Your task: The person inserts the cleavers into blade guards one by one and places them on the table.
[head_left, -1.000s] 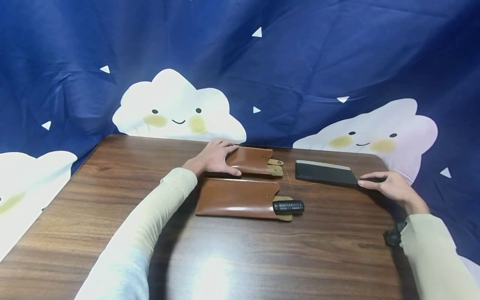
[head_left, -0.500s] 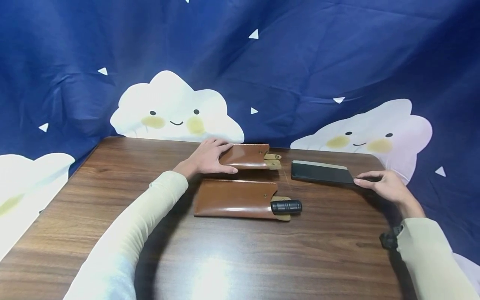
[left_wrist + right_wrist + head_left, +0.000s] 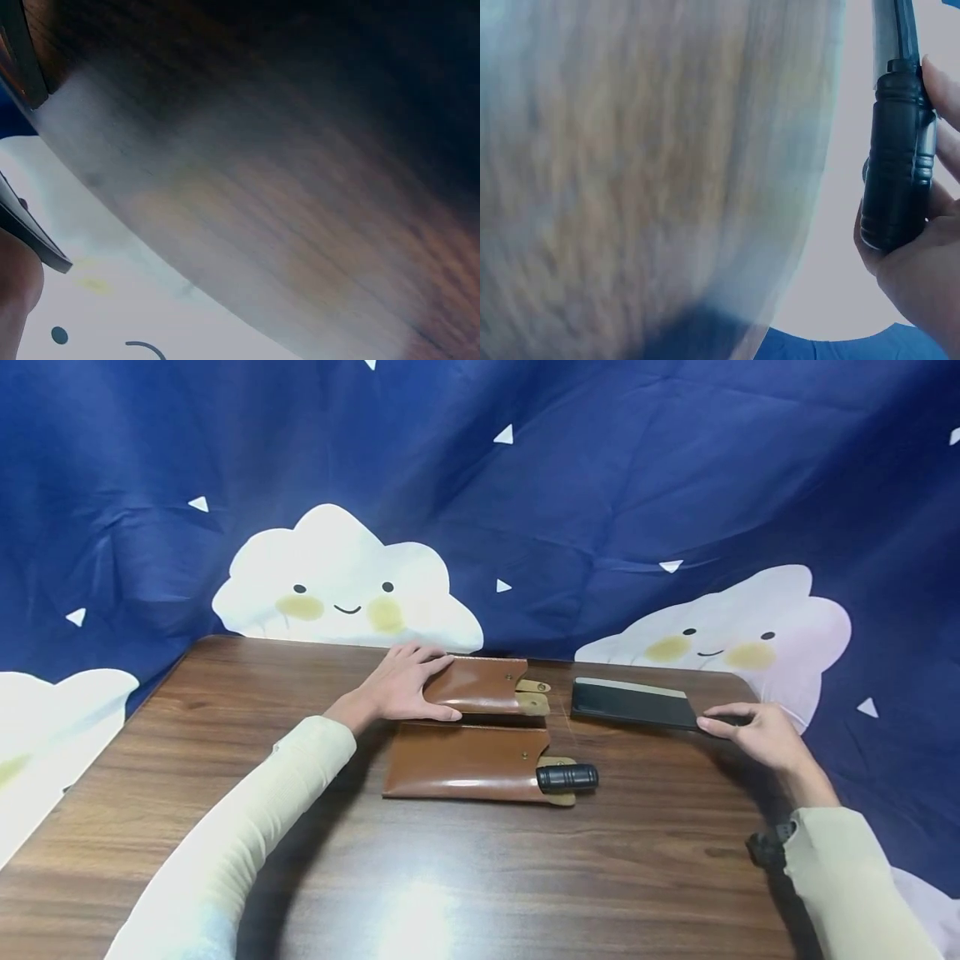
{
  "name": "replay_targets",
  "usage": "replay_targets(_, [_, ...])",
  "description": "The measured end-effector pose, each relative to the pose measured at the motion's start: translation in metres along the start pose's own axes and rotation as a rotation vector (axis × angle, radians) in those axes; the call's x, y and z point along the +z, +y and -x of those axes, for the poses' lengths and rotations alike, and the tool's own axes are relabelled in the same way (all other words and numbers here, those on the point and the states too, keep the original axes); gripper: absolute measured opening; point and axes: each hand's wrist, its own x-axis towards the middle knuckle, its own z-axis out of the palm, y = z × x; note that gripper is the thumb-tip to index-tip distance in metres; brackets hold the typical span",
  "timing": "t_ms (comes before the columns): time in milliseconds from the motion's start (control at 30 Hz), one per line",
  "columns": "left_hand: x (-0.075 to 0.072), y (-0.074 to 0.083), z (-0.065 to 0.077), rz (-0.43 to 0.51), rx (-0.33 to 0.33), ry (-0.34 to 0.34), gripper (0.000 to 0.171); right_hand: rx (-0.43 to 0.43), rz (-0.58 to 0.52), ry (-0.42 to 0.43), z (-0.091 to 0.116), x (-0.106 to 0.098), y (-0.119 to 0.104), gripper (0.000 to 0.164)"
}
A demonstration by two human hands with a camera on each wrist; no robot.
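Note:
With my left hand (image 3: 401,683) I grip the closed end of the farther brown leather sheath (image 3: 480,683). Its tan strap and snap show at the right end, and my thumb lies along the near edge. In the left wrist view only part of a finger (image 3: 16,289) is visible, beside a dark edge. My right hand (image 3: 765,735) holds a cleaver by its black ridged handle (image 3: 898,161). The cleaver's dark blade (image 3: 630,703), with a pale upper edge, points left toward the sheath's open end, apart from it.
A second brown sheath (image 3: 465,764) lies nearer on the wooden table (image 3: 600,877), with a black handle (image 3: 567,777) sticking out of its right end. Behind the table's far edge hangs a blue curtain (image 3: 570,485) printed with clouds.
The farther sheath and my left hand have shifted slightly left. The cleaver has also moved a little left with my right hand. The whole view has drifted slightly.

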Motion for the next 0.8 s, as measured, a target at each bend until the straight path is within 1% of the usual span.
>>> replay_targets(100, [-0.004,0.001,0.006,-0.005,-0.002,0.000,0.107,0.010,0.006,0.010,0.002,0.001,-0.005,0.045])
replay_targets(200, [-0.006,0.002,0.012,-0.004,-0.009,-0.004,0.108,-0.003,0.019,0.009,0.003,0.001,-0.009,0.042])
replay_targets(367, [-0.007,-0.001,0.022,0.001,-0.014,0.013,0.110,-0.062,0.051,0.024,0.004,-0.001,-0.020,0.037])
replay_targets(500, [-0.006,-0.001,0.028,0.001,-0.011,0.024,0.111,-0.109,0.032,0.044,0.007,0.000,-0.031,0.032])
replay_targets(600, [-0.005,0.000,0.032,-0.006,-0.014,0.026,0.112,-0.144,-0.007,0.050,0.010,0.003,-0.040,0.029])
replay_targets(700, [-0.005,-0.001,0.033,-0.008,-0.012,0.036,0.111,-0.169,-0.037,0.045,0.011,0.007,-0.049,0.029])
replay_targets(800, [-0.006,-0.001,0.033,-0.013,-0.008,0.047,0.111,-0.184,-0.043,0.040,0.012,0.009,-0.057,0.028])
